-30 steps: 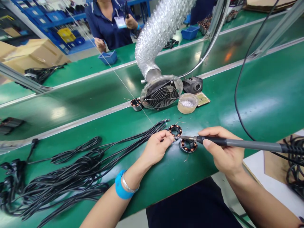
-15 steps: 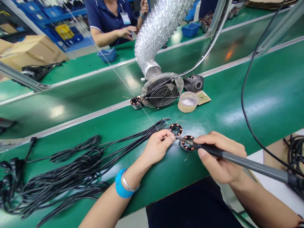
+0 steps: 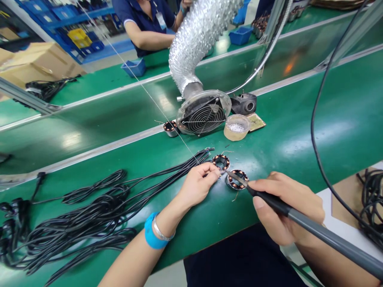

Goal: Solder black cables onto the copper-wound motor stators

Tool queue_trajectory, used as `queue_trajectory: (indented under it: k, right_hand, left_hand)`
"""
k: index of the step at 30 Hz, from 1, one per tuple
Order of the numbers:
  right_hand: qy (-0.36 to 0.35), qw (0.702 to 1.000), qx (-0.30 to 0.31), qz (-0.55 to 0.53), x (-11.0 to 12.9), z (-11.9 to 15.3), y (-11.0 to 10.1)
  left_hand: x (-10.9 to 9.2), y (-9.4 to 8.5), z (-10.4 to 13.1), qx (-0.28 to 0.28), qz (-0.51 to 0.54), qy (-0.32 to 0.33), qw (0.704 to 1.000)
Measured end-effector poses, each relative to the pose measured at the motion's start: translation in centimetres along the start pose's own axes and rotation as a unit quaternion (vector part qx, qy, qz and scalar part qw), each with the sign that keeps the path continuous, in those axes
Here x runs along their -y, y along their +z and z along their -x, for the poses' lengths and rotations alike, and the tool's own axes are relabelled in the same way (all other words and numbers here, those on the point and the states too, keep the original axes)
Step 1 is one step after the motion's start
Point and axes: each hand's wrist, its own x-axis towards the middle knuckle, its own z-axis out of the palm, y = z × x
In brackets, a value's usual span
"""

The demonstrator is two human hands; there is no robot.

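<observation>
My left hand (image 3: pixel 199 183) is closed in a pinch, with a thin solder wire (image 3: pixel 155 104) running down into it from the upper left. What else lies between its fingertips is too small to tell. My right hand (image 3: pixel 289 209) grips a soldering iron (image 3: pixel 326 235) like a pen, its tip pointing left near my left fingertips. Two ring-shaped motor stators with copper windings are close by: one stator (image 3: pixel 228 163) just beyond the fingertips, another stator (image 3: pixel 231 185) under the iron's tip. Black power cables (image 3: pixel 167 175) stretch leftward, their stripped ends beside my left hand.
A fume extractor fan (image 3: pixel 206 117) on a silver duct (image 3: pixel 188 52) stands ahead. Right of it are a round tub (image 3: pixel 236 133) and an iron holder (image 3: pixel 245 104); left, a third stator (image 3: pixel 171 133). The iron's black cord (image 3: pixel 314 131) hangs at right. A co-worker (image 3: pixel 143 28) sits opposite.
My right hand and the soldering iron have shifted a little right and down, the tip drawing slightly back. My left hand stays in place. The co-worker's arm has moved right.
</observation>
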Motion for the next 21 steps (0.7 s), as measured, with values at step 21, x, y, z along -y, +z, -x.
queue_trajectory:
  k: [21]
  right_hand:
    - [0.034, 0.999, -0.027, 0.001, -0.30, -0.36, 0.55]
  left_hand:
    - [-0.32, 0.05, 0.07, 0.001, 0.010, -0.010, 1.000]
